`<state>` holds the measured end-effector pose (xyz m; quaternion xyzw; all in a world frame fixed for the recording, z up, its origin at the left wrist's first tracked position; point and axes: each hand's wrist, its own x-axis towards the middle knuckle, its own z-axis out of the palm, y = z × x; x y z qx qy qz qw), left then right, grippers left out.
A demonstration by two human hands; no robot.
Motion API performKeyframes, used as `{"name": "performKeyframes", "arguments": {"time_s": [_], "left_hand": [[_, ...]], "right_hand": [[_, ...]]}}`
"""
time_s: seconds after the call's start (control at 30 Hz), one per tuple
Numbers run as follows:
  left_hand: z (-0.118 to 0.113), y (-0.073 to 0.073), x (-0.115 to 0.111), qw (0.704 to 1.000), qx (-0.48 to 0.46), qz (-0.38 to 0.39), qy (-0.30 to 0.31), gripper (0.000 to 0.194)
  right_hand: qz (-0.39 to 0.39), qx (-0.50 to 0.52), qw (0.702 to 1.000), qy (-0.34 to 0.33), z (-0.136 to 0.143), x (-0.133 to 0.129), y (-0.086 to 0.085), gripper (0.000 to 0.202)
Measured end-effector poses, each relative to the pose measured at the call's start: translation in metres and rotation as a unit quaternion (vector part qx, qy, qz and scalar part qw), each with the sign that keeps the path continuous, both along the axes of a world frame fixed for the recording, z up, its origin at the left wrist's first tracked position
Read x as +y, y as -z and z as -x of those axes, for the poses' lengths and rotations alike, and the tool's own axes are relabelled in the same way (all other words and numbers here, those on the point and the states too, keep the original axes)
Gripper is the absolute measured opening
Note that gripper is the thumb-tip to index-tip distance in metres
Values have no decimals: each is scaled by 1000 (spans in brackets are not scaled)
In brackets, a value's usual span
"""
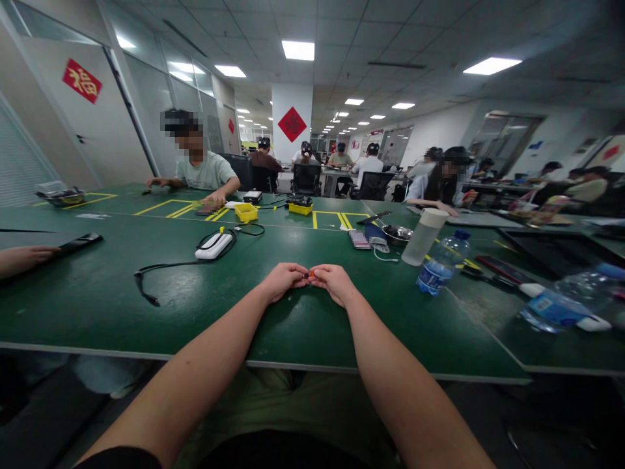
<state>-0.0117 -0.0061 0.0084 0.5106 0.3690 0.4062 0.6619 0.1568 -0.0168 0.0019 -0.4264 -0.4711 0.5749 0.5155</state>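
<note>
Both my hands meet just above the green table (205, 326), fingertips close together. My left hand (283, 281) is closed in a pinch on a tiny dark piece whose kind I cannot make out. Between the thumb and fingers of my right hand (333, 281) is a small orange piece (312, 273), mostly covered by the fingertips. The two pieces are side by side; whether they touch or are joined I cannot tell.
Left of my hands lies a white power bank (213, 246) with a black cable (166, 266). Yellow trays (246, 212) stand farther back. On the right are a frosted bottle (424, 238), an upright water bottle (442, 264) and a lying one (561, 303). Co-workers sit around.
</note>
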Motion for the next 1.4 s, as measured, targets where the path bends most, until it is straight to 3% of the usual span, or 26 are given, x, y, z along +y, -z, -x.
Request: {"name": "performKeyframes", "arguments": {"time_s": [0.17,0.47,0.6,0.93,1.1,1.4], "left_hand": [[1,2,0,999,17,-42,6,6],[2,4,0,980,93,-171,-33,24],[0,4,-1,974,136,-179,-41,19],[-1,3,-1,972,136,-192,-24,21],[0,4,0,959,170,-220,-50,18],[-1,7,1,967,141,-212,-31,19]], "right_hand": [[-21,-18,1000,-7,1,-1,0,10],[-84,-60,995,-10,3,-3,0,22],[-99,-62,993,-12,2,-2,2,26],[-97,-56,994,-9,1,-1,2,36],[-88,-49,995,3,2,-1,2,31],[-93,-67,993,25,2,-4,-2,21]]}}
